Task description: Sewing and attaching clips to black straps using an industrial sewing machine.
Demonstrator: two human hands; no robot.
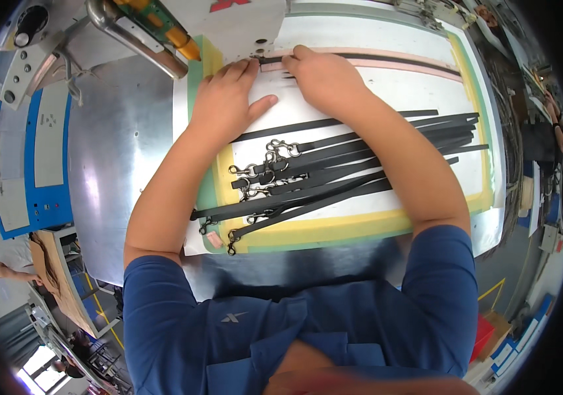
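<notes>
A long black strap point(387, 59) lies lengthwise between pink strips near the far edge of a white board point(393, 89). My left hand point(223, 99) rests at the strap's left end, fingers stretched forward and thumb held apart. Just right of it, my right hand point(327, 78) has its fingertips closed on the strap, pressed down at the board. Nearer to me several black straps point(354, 191) are spread in a loose bundle under my right forearm. Metal snap hooks point(284, 146) are fixed at their left ends. One plain strap point(288, 130) lies apart beyond the bundle.
Yellow tape point(334, 230) and green tape edge the board. Over its far left corner hang a bent metal tube point(140, 46) and a green-and-yellow part point(174, 33). A bare metal tabletop point(107, 151) and a blue-grey control box point(47, 158) are leftward. Another person point(14, 263) stands far left.
</notes>
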